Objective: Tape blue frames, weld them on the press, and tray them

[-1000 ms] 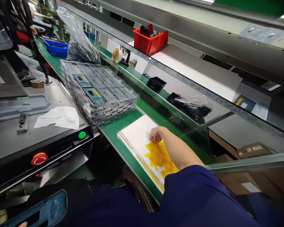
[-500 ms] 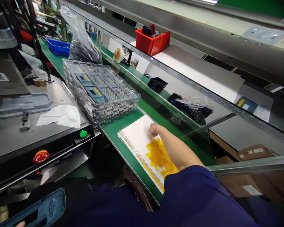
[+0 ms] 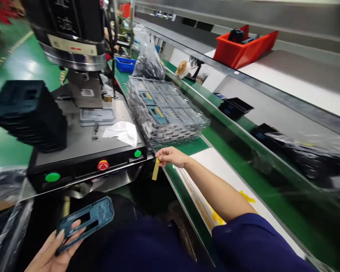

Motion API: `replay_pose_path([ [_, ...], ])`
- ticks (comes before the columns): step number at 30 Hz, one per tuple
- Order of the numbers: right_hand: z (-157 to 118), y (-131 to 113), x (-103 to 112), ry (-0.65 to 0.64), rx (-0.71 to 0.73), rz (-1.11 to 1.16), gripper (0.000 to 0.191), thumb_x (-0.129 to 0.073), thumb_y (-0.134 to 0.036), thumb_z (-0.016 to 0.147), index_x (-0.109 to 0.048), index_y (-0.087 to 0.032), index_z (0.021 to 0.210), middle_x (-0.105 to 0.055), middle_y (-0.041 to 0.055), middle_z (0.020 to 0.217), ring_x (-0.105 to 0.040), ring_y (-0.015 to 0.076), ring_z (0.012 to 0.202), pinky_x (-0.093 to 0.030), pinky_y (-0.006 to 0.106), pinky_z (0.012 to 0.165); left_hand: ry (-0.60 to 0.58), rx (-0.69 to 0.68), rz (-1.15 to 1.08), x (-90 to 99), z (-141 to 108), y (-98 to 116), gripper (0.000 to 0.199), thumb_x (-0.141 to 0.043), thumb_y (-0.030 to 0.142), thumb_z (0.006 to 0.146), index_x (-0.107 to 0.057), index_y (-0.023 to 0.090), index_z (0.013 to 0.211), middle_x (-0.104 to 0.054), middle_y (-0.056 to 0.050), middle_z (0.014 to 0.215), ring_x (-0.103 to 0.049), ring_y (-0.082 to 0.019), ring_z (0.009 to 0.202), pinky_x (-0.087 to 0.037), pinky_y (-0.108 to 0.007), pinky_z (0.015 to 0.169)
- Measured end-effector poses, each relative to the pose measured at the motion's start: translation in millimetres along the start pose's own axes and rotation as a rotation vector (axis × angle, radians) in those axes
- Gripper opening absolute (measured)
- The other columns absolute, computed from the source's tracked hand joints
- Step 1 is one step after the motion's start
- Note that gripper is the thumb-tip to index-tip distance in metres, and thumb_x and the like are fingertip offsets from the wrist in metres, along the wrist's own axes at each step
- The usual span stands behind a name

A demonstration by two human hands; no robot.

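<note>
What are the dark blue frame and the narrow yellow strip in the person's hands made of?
The dark blue-grey frame in the left hand looks like moulded plastic: matte, with window cut-outs, though coated metal is possible. The amber strip pinched in the right hand looks like thin plastic film or tape, flat and faintly glossy.

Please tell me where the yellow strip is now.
The yellow strip hangs from the right hand, mid-frame in the head view, below the stacked clear trays, by the green conveyor.

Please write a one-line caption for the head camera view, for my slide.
Right hand pinches a yellow strip near stacked clear trays; left hand holds a blue frame.
</note>
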State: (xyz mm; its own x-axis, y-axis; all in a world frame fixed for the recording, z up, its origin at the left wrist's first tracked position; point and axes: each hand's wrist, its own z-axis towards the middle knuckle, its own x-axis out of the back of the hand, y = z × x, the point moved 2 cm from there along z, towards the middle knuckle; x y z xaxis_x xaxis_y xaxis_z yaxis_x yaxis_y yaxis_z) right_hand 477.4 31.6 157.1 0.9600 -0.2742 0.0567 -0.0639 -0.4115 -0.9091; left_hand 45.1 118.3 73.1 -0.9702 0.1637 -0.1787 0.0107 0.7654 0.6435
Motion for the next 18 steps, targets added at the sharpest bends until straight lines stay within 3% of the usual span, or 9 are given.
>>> replay_pose_path([
  [5,32,6,-90,-0.232,0.051,0.128,0.035,-0.084,-0.032,0.06,-0.062,-0.012,0.079,-0.069,0.0002,0.062,-0.068,0.0125,0.059,-0.056,0.022,0.057,-0.032,-0.045,-0.288,3.3,-9,-1,0.035,-0.072,0.026,0.075,-0.066,0.021,0.108,-0.069,-0.007,0.119,-0.059,-0.031,0.116,-0.051,-0.048,0.1],
  [9,40,16,-144,-0.329,0.015,0.213,0.036,-0.084,-0.032,0.062,-0.065,-0.012,0.085,-0.07,0.0013,0.064,-0.067,0.0113,0.058,-0.055,0.021,0.057,-0.033,-0.065,-0.359,6.0,-17,0,0.033,-0.071,0.021,0.076,-0.064,0.019,0.109,-0.069,-0.01,0.117,-0.063,-0.033,0.11,-0.056,-0.046,0.091],
  [13,41,27,-179,-0.365,-0.036,0.285,0.035,-0.085,-0.031,0.061,-0.067,-0.012,0.085,-0.07,0.0011,0.065,-0.068,0.0111,0.059,-0.055,0.021,0.056,-0.043,-0.087,-0.373,4.3,-21,0,0.029,-0.067,0.019,0.081,-0.062,0.019,0.11,-0.069,-0.009,0.116,-0.065,-0.032,0.106,-0.057,-0.044,0.086],
  [18,37,42,-201,-0.357,-0.081,0.344,0.034,-0.087,-0.031,0.059,-0.069,-0.014,0.083,-0.07,0.0005,0.067,-0.068,0.0113,0.061,-0.055,0.021,0.058,-0.085,-0.126,-0.376,-3.6,-24,3,0.028,-0.065,0.023,0.083,-0.058,0.019,0.111,-0.068,-0.01,0.117,-0.066,-0.032,0.104,-0.055,-0.044,0.086],
])
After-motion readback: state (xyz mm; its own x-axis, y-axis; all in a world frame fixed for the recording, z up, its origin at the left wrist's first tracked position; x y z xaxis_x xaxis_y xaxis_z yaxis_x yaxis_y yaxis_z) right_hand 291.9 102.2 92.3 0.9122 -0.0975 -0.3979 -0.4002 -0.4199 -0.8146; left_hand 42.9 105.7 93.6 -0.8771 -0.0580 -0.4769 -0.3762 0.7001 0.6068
